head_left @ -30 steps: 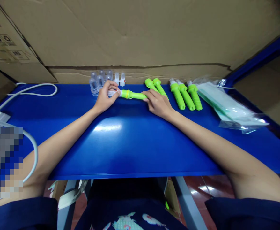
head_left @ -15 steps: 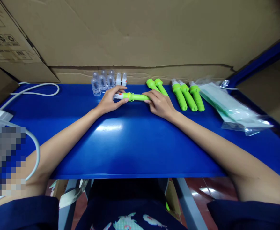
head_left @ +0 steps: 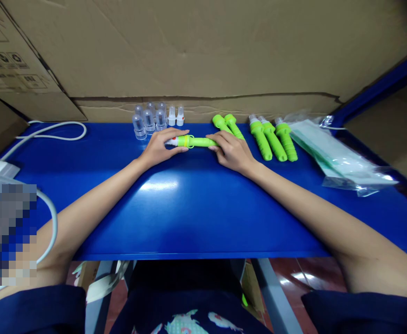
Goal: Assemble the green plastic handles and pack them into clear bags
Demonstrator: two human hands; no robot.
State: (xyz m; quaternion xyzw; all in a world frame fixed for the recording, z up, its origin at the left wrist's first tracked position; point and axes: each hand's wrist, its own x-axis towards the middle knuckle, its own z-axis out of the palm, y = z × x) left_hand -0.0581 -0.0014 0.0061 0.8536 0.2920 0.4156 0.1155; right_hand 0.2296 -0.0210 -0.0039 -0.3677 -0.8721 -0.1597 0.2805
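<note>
1 green tube (pale-tipped) between 2 hands

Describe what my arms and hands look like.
Your left hand and right hand are bare, without gloves, and no watch shows. The left sleeve and right sleeve are dark navy and leave the forearms uncovered.

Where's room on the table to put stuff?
Biggest bare patch: the blue table between the forearms. A smaller one: between the cable loop and clear caps. Crowded: the back, from those caps past the right hand to the green handles and plastic packet.
</note>
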